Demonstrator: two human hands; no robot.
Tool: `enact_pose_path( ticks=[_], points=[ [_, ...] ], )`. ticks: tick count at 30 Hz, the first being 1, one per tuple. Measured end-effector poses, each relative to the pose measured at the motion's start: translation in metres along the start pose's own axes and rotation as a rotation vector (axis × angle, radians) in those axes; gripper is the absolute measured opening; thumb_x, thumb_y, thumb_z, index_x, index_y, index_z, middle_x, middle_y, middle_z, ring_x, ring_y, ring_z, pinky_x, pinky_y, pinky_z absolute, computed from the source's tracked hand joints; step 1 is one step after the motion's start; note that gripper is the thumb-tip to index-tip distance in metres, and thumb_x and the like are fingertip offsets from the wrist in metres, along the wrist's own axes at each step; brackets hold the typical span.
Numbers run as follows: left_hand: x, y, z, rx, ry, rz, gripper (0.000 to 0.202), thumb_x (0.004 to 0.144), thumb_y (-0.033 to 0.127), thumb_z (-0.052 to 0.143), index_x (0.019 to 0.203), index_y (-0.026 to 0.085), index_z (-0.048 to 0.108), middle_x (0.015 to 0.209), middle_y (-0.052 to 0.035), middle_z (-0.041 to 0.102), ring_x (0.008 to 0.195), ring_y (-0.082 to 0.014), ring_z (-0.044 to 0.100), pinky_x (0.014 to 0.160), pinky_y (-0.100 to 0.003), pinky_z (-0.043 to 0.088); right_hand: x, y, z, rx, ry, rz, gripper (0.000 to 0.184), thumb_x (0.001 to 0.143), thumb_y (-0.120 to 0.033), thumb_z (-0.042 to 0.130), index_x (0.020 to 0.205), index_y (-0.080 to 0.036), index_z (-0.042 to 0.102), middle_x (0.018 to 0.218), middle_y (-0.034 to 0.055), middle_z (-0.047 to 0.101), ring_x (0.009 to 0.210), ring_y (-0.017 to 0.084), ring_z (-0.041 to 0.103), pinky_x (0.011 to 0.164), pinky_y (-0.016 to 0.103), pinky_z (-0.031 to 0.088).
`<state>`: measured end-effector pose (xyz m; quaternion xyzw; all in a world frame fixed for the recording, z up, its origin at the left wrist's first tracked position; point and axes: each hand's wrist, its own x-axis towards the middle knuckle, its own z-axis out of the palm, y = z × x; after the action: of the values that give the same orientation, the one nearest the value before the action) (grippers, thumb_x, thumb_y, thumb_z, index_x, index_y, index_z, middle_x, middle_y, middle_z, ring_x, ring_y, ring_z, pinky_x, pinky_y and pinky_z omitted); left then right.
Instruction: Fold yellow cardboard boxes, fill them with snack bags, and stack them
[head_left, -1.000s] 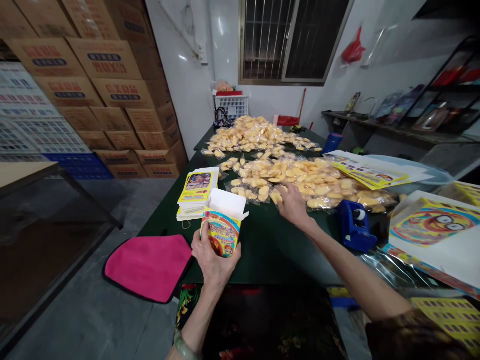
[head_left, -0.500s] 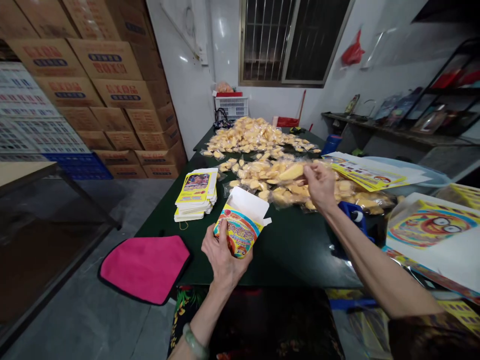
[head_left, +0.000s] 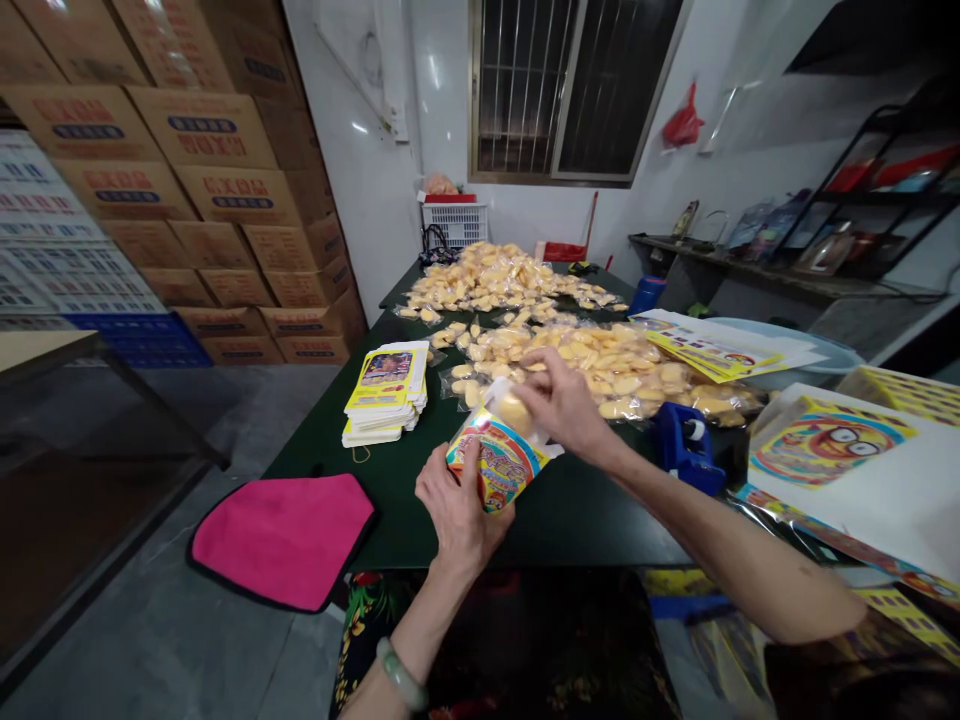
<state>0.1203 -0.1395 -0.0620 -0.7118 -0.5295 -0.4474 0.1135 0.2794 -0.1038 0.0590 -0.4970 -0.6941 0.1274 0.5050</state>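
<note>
My left hand [head_left: 463, 510] is wrapped around a small printed carton [head_left: 499, 460], tilted with its open top facing away from me. At that opening, my right hand [head_left: 562, 405] pinches a yellow piece in clear wrapping [head_left: 514, 412], which is partly inside the carton. Behind my hands lies a broad spread of similar wrapped yellow pieces [head_left: 592, 350], with a larger heap [head_left: 499, 275] farther back. Left of the carton stands a stack of flattened yellow-and-white cartons [head_left: 386, 390].
A blue tape dispenser [head_left: 686, 448] sits right of my right forearm. Printed sheets [head_left: 712, 345] rest by a pale blue basin [head_left: 810, 345]. A large printed box [head_left: 832, 450] stands at the right. A pink cloth-covered pad [head_left: 285, 540] juts out at the table's left front.
My right hand has moved left and toward me, carrying the wrapped yellow piece from above the spread into the carton's opening. My left hand still holds the carton, shifted slightly right.
</note>
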Motion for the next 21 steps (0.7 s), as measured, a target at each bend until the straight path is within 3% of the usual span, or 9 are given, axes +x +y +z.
enact_pose_path(
  ticks=[2,4,6,8,12,14,17,19,21],
  points=[
    [-0.001,0.000,0.001,-0.012,0.012,0.010,0.084,0.055,0.032,0.074,0.131,0.021,0.039,0.124,-0.0175,0.040,0.111,-0.0360,0.046,0.086,-0.046,0.037,-0.004,0.002,0.008,-0.088,-0.056,0.082,0.015,0.080,-0.023,0.055,0.093,-0.017,0.050,0.057,-0.0052,0.054,0.050,0.010,0.046,0.053,0.022,0.033],
    [-0.003,-0.001,0.002,-0.019,0.022,0.022,0.084,0.056,0.034,0.073,0.131,0.020,0.039,0.124,-0.0178,0.041,0.112,-0.0356,0.046,0.086,-0.046,0.037,-0.005,0.004,0.012,-0.214,-0.084,0.146,0.005,0.079,-0.021,0.055,0.079,-0.017,0.052,0.060,-0.0023,0.055,0.054,0.010,0.047,0.055,0.022,0.032],
    [-0.005,-0.002,0.002,-0.016,0.022,0.032,0.082,0.056,0.035,0.073,0.130,0.019,0.041,0.123,-0.0181,0.041,0.111,-0.0355,0.047,0.086,-0.045,0.037,-0.003,0.004,0.013,-0.344,-0.142,0.114,0.011,0.078,-0.018,0.056,0.067,-0.016,0.052,0.065,0.0010,0.056,0.059,0.011,0.048,0.057,0.023,0.032],
    [-0.006,-0.004,0.000,-0.013,0.034,0.032,0.080,0.056,0.035,0.072,0.129,0.019,0.043,0.123,-0.0181,0.042,0.110,-0.0353,0.047,0.085,-0.045,0.037,0.000,0.003,0.009,-0.412,-0.275,-0.008,0.015,0.078,-0.016,0.054,0.063,-0.015,0.055,0.070,0.0034,0.057,0.064,0.012,0.049,0.060,0.024,0.034],
    [-0.006,-0.004,0.004,-0.016,0.115,-0.007,0.079,0.058,0.037,0.073,0.128,0.018,0.042,0.122,-0.0187,0.042,0.108,-0.0359,0.048,0.084,-0.047,0.039,0.006,-0.008,-0.003,-0.112,-0.673,-0.171,0.020,0.084,-0.017,0.045,0.083,-0.015,0.065,0.080,0.0030,0.064,0.071,0.012,0.056,0.064,0.023,0.040],
    [-0.007,-0.001,0.011,-0.035,0.171,-0.048,0.083,0.059,0.039,0.074,0.130,0.016,0.039,0.121,-0.0200,0.042,0.107,-0.0363,0.049,0.084,-0.047,0.040,0.006,-0.017,-0.004,0.018,-0.786,-0.205,0.024,0.087,-0.021,0.044,0.100,-0.016,0.063,0.087,0.0023,0.066,0.074,0.012,0.058,0.066,0.021,0.043],
    [-0.009,0.003,0.022,-0.117,0.205,-0.112,0.090,0.060,0.041,0.074,0.135,0.013,0.033,0.123,-0.0220,0.040,0.110,-0.0373,0.048,0.085,-0.049,0.041,0.001,-0.031,0.005,-0.252,-0.773,-0.221,0.026,0.089,-0.025,0.045,0.109,-0.014,0.058,0.086,0.0062,0.067,0.072,0.015,0.059,0.063,0.024,0.043],
    [-0.009,0.002,0.024,-0.261,0.151,-0.165,0.093,0.060,0.044,0.075,0.137,0.015,0.031,0.126,-0.0209,0.041,0.114,-0.0367,0.047,0.089,-0.050,0.041,-0.005,-0.037,0.015,-0.538,-0.721,-0.187,0.028,0.089,-0.024,0.046,0.111,-0.011,0.056,0.088,0.0118,0.067,0.074,0.019,0.060,0.063,0.026,0.042],
    [-0.002,-0.004,0.017,-0.470,0.100,-0.247,0.086,0.067,0.047,0.070,0.138,0.017,0.032,0.128,-0.0182,0.044,0.118,-0.0329,0.047,0.094,-0.047,0.041,-0.009,-0.038,0.024,-0.665,-0.710,-0.174,0.028,0.089,-0.022,0.046,0.112,-0.010,0.056,0.091,0.0151,0.067,0.079,0.023,0.062,0.063,0.028,0.042]
  ],
)
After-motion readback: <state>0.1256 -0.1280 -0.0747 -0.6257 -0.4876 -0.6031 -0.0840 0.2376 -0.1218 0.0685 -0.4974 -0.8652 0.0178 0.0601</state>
